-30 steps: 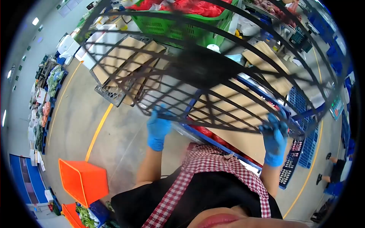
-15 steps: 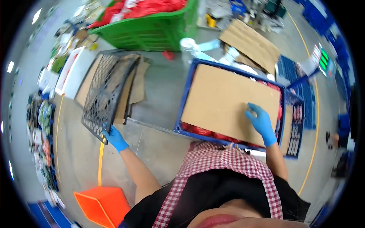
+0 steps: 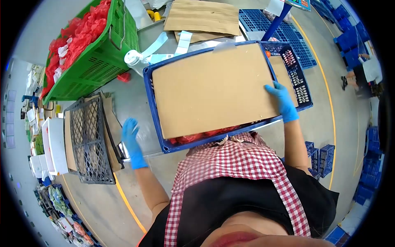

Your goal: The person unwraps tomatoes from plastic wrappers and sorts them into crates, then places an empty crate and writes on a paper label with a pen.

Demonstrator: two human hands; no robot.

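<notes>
Below, flat brown cardboard (image 3: 214, 88) lies in the blue plastic crate (image 3: 155, 119), over red bags (image 3: 193, 137). The right hand (image 3: 283, 102), fingers loosely spread, touches its edge. The left hand (image 3: 132, 142), partly open and holding nothing, hovers near the black mesh crate (image 3: 87, 140).

Free: tabletop (image 3: 142, 99) between black crate (image 3: 87, 140) and blue crate (image 3: 154, 110) | far side: green crate (image 3: 96, 68) | near edge: left hand (image 3: 132, 142)

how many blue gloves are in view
2: one on the left hand, left of the blue crate; one on the right hand, at the right edge of the large cardboard sheet. Others may be hidden.
</notes>
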